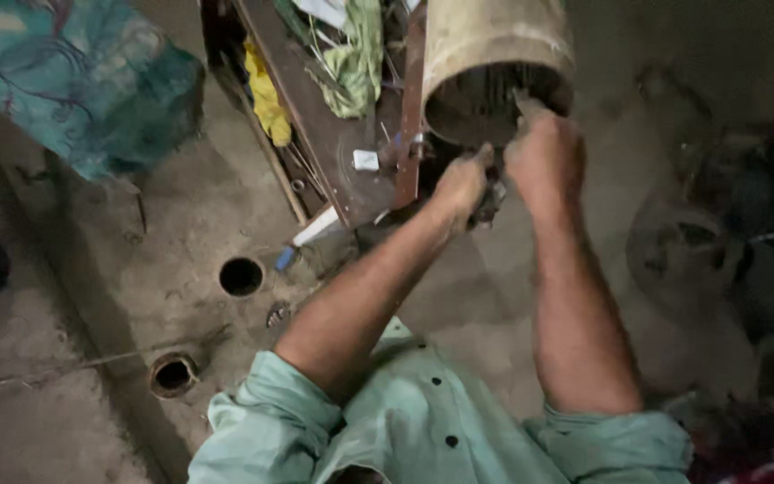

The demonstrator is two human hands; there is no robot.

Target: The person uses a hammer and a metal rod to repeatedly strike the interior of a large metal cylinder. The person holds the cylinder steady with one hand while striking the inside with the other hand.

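From the head camera, looking down, both bare arms reach forward to a large tan cylinder (pixel 494 54) that lies tilted with its open dark mouth toward the person; inside the mouth only dim lines show, and I cannot tell what they are. The right hand (pixel 544 152) is closed at the lower rim of this mouth, the fingers curled and pressed together around something at the edge; what exactly it pinches is hidden. The left hand (pixel 460 184) is just below and beside it, also closed, gripping a small dark metal part (pixel 487 204) that shows under the knuckles; the two hands are near, almost touching.

As a judgement, the work in hand is fitting or loosening a part at the cylinder's rim; such a move calls for a firm hold by one hand while the other turns or pulls.

To the left stands a rusty metal frame (pixel 315 116) with a green cloth (pixel 356 63) and a yellow cloth (pixel 266 99); the concrete floor (pixel 163 224) has a round hole (pixel 241 276).
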